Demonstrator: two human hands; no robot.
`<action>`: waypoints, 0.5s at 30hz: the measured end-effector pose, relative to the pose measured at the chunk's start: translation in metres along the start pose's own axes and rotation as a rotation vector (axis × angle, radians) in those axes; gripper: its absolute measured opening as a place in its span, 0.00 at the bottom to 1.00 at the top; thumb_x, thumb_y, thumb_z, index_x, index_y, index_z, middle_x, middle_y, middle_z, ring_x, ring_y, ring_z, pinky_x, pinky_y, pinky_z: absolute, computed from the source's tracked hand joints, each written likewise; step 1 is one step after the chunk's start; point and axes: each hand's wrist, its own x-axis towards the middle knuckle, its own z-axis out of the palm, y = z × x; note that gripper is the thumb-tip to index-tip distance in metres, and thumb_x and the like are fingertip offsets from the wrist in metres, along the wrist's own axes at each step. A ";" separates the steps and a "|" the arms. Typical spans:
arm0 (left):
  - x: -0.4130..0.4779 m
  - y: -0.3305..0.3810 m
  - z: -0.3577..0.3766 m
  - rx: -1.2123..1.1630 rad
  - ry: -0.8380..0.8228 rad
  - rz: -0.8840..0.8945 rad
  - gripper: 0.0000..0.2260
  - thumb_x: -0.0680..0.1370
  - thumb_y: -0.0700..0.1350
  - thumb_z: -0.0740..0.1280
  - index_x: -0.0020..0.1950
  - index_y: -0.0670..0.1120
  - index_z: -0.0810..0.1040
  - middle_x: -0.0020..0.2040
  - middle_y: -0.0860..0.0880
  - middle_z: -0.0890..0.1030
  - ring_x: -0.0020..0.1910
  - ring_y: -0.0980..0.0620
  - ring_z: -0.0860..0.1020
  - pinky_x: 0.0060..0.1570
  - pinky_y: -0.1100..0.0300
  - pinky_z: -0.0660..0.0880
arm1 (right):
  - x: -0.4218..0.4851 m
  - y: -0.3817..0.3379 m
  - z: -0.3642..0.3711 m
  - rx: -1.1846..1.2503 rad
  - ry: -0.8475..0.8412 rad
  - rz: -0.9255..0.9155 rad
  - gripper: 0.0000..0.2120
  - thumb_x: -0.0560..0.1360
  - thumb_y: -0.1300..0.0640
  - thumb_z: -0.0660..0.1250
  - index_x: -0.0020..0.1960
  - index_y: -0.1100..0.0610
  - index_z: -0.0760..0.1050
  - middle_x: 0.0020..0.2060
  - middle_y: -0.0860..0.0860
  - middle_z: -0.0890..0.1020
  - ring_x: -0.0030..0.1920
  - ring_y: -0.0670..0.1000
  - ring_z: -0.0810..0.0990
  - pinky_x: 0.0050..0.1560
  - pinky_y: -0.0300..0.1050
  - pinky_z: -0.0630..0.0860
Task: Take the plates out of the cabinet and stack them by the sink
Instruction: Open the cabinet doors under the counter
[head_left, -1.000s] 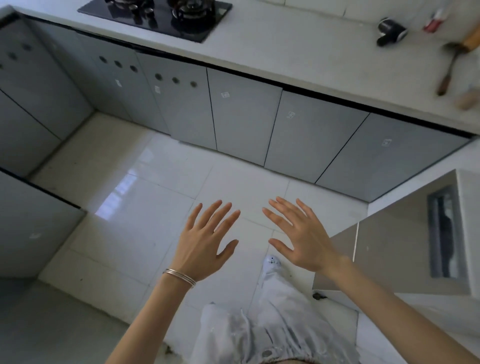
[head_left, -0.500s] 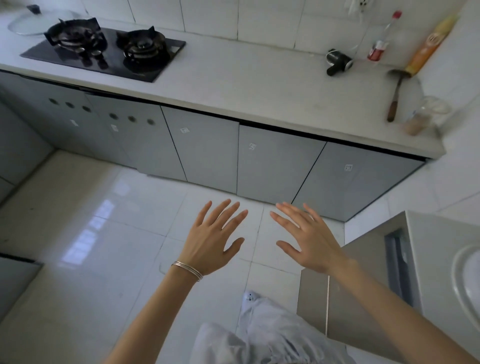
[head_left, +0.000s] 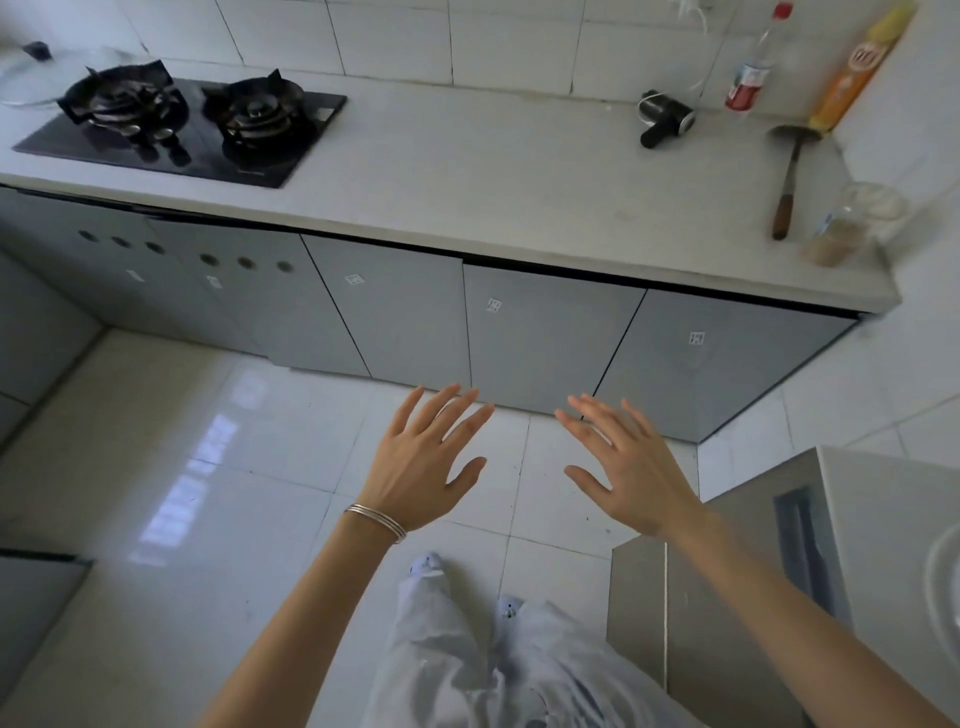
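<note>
Two bare hands, left hand (head_left: 423, 470) and right hand (head_left: 631, 475), hover spread and empty before the shut grey flat-panel cabinet doors (head_left: 550, 338), I judge ready to open; no plates visible, presumably inside.

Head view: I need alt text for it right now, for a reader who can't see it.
Two bare, empty hands, left hand and right hand, hover with fingers spread over a white tiled floor, before closed grey cabinet doors. Above, a pale countertop holds a black two-burner gas hob; no plates show.
</note>
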 end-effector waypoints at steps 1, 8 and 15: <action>0.002 -0.004 0.002 -0.001 -0.003 0.003 0.22 0.77 0.55 0.57 0.69 0.49 0.69 0.70 0.48 0.70 0.71 0.48 0.65 0.69 0.44 0.60 | 0.004 0.000 0.002 -0.002 -0.003 0.000 0.27 0.78 0.41 0.49 0.73 0.52 0.60 0.71 0.51 0.66 0.72 0.49 0.60 0.72 0.56 0.57; 0.032 -0.051 0.010 -0.014 -0.016 0.042 0.22 0.77 0.55 0.57 0.68 0.49 0.70 0.69 0.48 0.71 0.69 0.48 0.67 0.69 0.45 0.61 | 0.057 -0.003 0.011 -0.008 0.010 0.020 0.27 0.77 0.42 0.52 0.73 0.51 0.60 0.71 0.51 0.66 0.72 0.49 0.60 0.72 0.56 0.57; 0.072 -0.133 0.004 -0.027 -0.031 0.103 0.22 0.77 0.55 0.57 0.69 0.50 0.69 0.69 0.49 0.71 0.70 0.49 0.65 0.68 0.46 0.59 | 0.146 -0.015 0.019 -0.018 0.040 0.065 0.27 0.77 0.42 0.52 0.73 0.52 0.59 0.72 0.51 0.65 0.72 0.49 0.61 0.71 0.56 0.56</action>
